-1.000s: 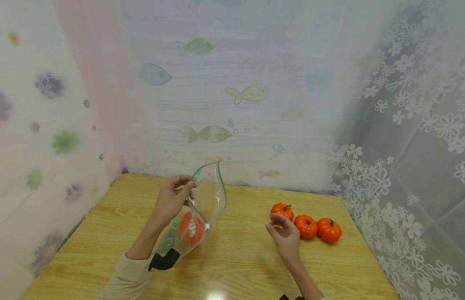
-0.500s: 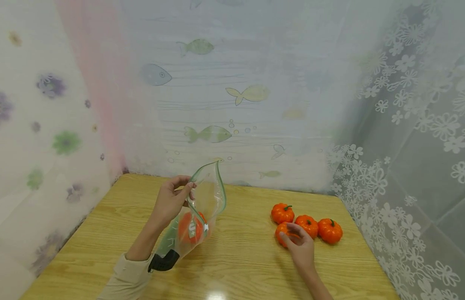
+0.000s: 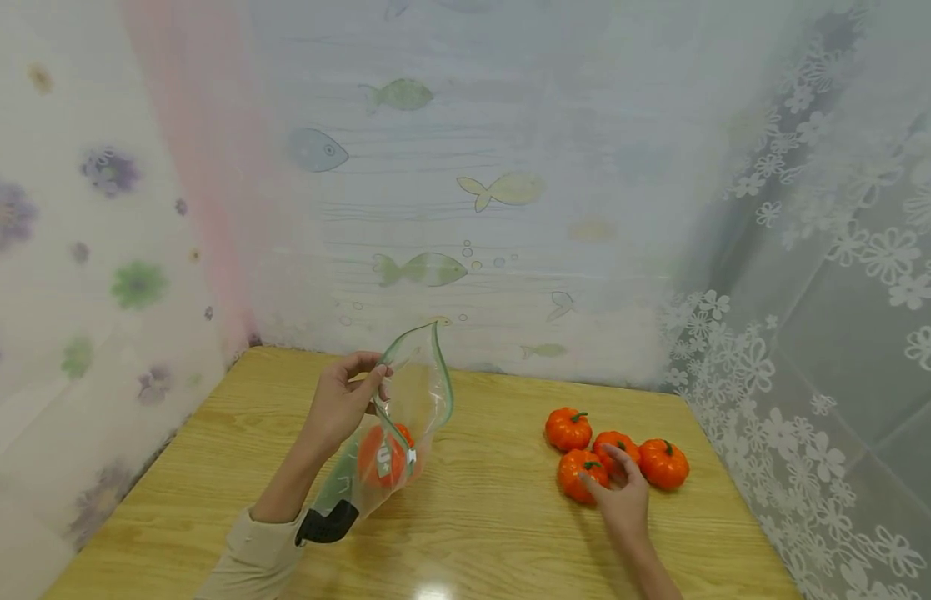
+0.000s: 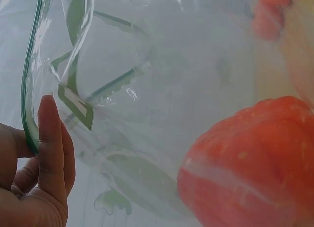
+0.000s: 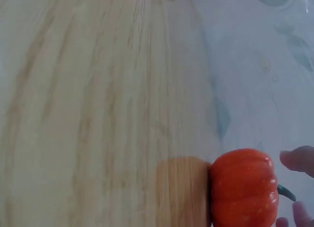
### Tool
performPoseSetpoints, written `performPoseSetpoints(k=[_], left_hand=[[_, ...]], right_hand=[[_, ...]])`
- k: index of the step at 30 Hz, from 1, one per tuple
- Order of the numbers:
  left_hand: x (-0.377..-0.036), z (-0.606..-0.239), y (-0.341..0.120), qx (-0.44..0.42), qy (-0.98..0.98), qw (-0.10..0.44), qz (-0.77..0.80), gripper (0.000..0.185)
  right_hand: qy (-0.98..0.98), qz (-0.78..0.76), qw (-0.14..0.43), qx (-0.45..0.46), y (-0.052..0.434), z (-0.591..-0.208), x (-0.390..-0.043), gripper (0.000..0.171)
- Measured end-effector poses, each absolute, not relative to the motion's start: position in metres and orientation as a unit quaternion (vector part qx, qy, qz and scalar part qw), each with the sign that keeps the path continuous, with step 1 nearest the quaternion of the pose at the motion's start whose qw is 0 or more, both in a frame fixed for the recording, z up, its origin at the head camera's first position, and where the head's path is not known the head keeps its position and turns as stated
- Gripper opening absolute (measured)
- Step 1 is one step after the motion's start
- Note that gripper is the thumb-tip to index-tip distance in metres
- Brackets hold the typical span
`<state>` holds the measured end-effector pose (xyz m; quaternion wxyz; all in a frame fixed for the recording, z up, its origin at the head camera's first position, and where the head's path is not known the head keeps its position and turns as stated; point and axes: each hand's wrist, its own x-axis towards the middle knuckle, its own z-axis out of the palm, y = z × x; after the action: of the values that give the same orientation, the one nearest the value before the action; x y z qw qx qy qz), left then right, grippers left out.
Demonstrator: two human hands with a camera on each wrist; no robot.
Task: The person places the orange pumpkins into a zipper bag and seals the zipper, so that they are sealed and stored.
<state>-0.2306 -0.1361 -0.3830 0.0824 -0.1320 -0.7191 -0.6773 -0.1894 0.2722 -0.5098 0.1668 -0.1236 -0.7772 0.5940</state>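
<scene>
My left hand (image 3: 345, 404) pinches the green-edged rim of a clear zip bag (image 3: 423, 379), whose mouth gapes toward the right. One orange toy pumpkin (image 4: 255, 163) lies inside the bag, seen through the plastic in the left wrist view. On the right, my right hand (image 3: 624, 500) hovers with loosely bent, parted fingers, holding nothing. Its thumb overlaps the front pumpkin (image 3: 578, 477), and its fingers partly cover the middle pumpkin (image 3: 611, 443). In the right wrist view, fingertips (image 5: 299, 160) stand beside the green stem of a pumpkin (image 5: 244, 188), apart from it.
Two more pumpkins sit in the cluster: the back one (image 3: 568, 429) and the rightmost one (image 3: 664, 464). Everything stands on a wooden table (image 3: 480, 533). Behind it hangs a fish-print curtain (image 3: 495, 275), and a flower-patterned wall (image 3: 810, 417) borders the right side.
My right hand has moved right, from the left of the pumpkins to over the front and middle ones, bringing the front pumpkin into view. My left hand and the bag have stayed put.
</scene>
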Motion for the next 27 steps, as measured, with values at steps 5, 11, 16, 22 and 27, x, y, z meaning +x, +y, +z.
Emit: performPoseSetpoints(k=[5,11,16,22,27], left_hand=[[-0.231,-0.383,-0.137,-0.131,-0.719,0.081,-0.677,0.026],[-0.231,-0.384,-0.136,-0.131,-0.716,0.079,-0.681,0.025],[-0.23,-0.384,-0.136,-0.127,-0.718,0.08,-0.68,0.025],[-0.23,-0.384,-0.137,-0.13,-0.717,0.081,-0.68,0.025],[-0.23,-0.385,-0.136,-0.133,-0.715,0.082,-0.681,0.025]], right_hand=[[-0.806,0.574,0.076,-0.123,0.278,-0.509,-0.188,0.078],[-0.825,0.55,0.047,-0.12,0.281,-0.51,-0.191,0.082],[-0.842,0.527,0.033,-0.112,0.284,-0.511,-0.192,0.089],[-0.852,0.51,0.023,-0.115,0.284,-0.51,-0.191,0.091],[-0.854,0.504,0.028,-0.123,0.285,-0.511,-0.191,0.09]])
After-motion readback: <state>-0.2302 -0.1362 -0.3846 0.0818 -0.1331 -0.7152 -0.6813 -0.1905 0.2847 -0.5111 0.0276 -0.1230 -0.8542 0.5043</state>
